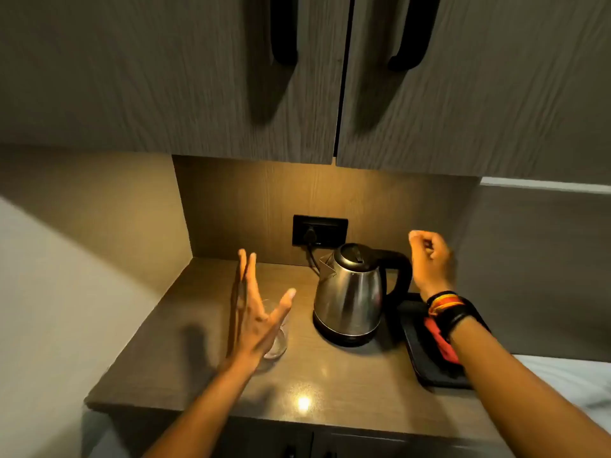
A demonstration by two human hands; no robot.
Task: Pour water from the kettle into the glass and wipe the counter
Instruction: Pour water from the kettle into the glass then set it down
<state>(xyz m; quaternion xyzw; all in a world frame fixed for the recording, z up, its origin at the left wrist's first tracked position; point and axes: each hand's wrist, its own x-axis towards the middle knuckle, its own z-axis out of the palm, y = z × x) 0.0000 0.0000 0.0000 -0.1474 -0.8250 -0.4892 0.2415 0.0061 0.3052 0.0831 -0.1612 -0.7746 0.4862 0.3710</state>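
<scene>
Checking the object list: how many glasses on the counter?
1. The glass stands on the counter left of the kettle, partly behind the open left hand. No others visible.

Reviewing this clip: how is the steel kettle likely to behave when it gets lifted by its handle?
The kettle looks rigid: a polished steel body with a black side handle. Since the handle sits off to one side, it will probably swing spout-down if gripped loosely. Its weight depends on the water inside, which the closed lid hides. The right hand hovers near the handle, not touching it.
</scene>
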